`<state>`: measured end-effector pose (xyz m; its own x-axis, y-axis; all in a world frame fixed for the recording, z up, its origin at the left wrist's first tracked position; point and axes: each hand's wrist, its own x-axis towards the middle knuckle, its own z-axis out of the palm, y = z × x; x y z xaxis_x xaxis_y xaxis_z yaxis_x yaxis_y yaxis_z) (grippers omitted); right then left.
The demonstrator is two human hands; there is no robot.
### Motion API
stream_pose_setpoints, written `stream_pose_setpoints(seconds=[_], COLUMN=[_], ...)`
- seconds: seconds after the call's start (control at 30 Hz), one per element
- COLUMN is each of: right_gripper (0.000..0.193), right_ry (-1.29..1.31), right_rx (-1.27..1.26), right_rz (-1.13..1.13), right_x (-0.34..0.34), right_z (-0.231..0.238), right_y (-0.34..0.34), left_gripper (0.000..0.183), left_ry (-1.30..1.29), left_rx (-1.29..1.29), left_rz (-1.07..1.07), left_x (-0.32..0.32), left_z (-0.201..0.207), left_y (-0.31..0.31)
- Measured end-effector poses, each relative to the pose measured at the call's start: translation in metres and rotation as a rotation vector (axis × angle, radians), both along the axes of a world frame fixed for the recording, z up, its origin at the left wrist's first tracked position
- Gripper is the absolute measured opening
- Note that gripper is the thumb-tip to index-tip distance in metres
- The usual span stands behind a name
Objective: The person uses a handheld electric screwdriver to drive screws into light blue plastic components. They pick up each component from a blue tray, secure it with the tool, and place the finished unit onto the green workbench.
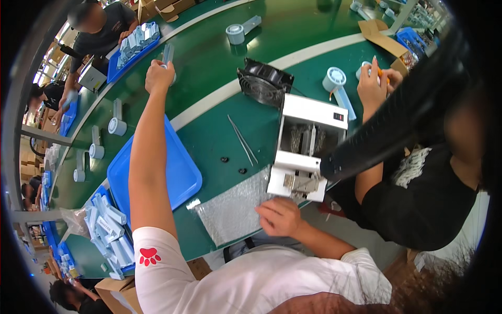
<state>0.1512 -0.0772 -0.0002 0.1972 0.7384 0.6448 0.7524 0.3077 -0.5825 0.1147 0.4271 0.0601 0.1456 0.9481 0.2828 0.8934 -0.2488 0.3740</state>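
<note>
My left hand (158, 77) reaches far out over the green conveyor. Its fingers close on a light-blue part (168, 53) with a round head and a flat handle, much of it hidden by the hand. Near the table's front edge, my right hand (281, 215) is held with its fingers loosely out and apart, holding nothing that I can see. It is beside the bubble-wrap sheet (230, 209) and just below a white box-shaped machine (297, 178). Tweezers (242, 140) and two small black pieces (242, 170) lie left of the machine.
A blue tray (183, 175) lies under my left arm, beside a pile of light-blue parts (109, 230). Several similar round-headed parts (117, 126) stand along the conveyor (204, 57). A black fan (264, 82) stands behind the machine. A co-worker's hands (372, 89) and a black tube (397, 115) are at right.
</note>
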Motion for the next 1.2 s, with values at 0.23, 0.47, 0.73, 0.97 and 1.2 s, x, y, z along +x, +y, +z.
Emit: stream_pose_setpoints(seconds=[0.23,0.47,0.73,0.97,1.2], right_gripper=[0.024,0.024,0.026,0.021,0.019], right_ry=[0.0,0.055,0.053,0.033,0.014], right_rx=[-0.137,-0.082,-0.059,-0.032,-0.004], right_rz=[0.015,0.043,0.102,-0.025,-0.044], right_x=[0.004,0.0,0.001,0.002,-0.004], right_z=[0.006,0.001,0.004,-0.006,-0.004], right_y=[-0.001,0.005,0.002,-0.004,-0.007], left_gripper=[0.074,0.063,0.089,0.051,0.04], left_ry=[0.236,0.059,0.487,-0.003,-0.34], left_rx=[0.412,0.528,0.788,0.061,0.145], left_rz=[-0.12,-0.493,0.197,0.149,0.172], left_x=[0.079,0.081,-0.201,-0.241,-0.241], left_z=[-0.01,-0.012,-0.008,-0.06,-0.05], left_y=[-0.002,-0.029,0.025,0.086,0.073])
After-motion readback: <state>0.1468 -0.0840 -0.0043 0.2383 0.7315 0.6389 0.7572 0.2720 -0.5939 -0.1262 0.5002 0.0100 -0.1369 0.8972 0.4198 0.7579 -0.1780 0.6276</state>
